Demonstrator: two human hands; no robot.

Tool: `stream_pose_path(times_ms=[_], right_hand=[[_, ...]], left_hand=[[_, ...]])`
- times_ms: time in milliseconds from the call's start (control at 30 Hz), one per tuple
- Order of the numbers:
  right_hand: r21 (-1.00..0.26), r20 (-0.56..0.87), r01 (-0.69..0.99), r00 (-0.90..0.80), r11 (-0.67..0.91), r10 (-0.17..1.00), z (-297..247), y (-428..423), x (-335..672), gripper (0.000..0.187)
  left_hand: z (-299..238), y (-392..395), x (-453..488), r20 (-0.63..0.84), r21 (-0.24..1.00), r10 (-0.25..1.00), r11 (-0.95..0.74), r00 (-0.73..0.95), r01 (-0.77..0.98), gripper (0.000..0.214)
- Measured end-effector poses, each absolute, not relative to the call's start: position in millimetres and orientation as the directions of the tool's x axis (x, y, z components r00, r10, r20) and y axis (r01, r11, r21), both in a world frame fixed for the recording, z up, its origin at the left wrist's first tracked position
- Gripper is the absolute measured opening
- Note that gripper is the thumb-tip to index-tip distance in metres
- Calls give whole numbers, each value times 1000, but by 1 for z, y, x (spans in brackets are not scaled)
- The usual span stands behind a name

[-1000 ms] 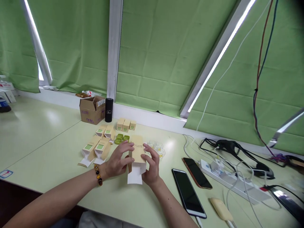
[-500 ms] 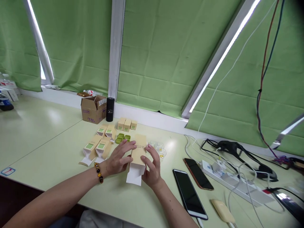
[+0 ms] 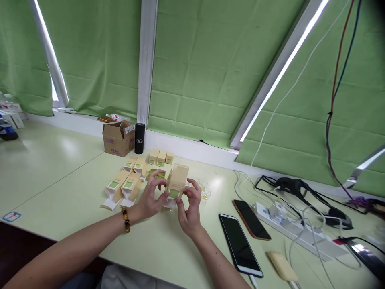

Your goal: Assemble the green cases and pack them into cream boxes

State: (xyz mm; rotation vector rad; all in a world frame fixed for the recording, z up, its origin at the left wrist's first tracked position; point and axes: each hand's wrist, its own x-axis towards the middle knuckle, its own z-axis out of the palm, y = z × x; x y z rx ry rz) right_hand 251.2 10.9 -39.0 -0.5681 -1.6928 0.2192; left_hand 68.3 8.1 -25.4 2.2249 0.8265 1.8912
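Observation:
Between both hands is a small tan cardboard box (image 3: pixel 178 178) with a green label, raised off the table and tilted. My left hand (image 3: pixel 152 197) pinches its left side low down with thumb and fingers. My right hand (image 3: pixel 190 205) grips the right edge, its thumb near the green label. White flap paper shows below the box, partly hidden. Just behind my left fingers sit green square containers (image 3: pixel 162 174), partly covered. Clear plastic containers with something yellow inside (image 3: pixel 205 190) lie beyond my right hand. Several tan boxes with open flaps (image 3: pixel 130 186) lie left of my left hand.
Three closed tan boxes (image 3: pixel 161 158) stand near the wall, by a black cylinder (image 3: pixel 139 138) and an open carton (image 3: pixel 118 140). To the right are a white-framed phone (image 3: pixel 240 245), another phone (image 3: pixel 251 220), a power strip (image 3: pixel 296 232) and tangled cables.
The held box has been turned: its green label now faces me, and the white flap that stuck out toward me now shows only below it. Both hands have shifted their grip.

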Motion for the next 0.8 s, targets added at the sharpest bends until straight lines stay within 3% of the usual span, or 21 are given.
stream_pose_path(times_ms=[200, 367, 533, 800], right_hand=[[-584, 769, 247, -135, 773, 624, -36, 9, 253, 24], [-694, 693, 124, -155, 709, 704, -32, 6, 257, 34], [-720, 677, 50, -164, 692, 717, -33, 8, 261, 41], [-793, 605, -23, -147, 608, 783, -36, 11, 258, 39]], left_hand=[[-24, 4, 70, 740, 622, 670, -716, 61, 318, 23], [-20, 4, 64, 694, 679, 711, -698, 111, 225, 32], [-17, 2, 62, 670, 697, 720, -694, 180, 182, 43], [-26, 8, 67, 649, 726, 754, -655, 105, 209, 39]])
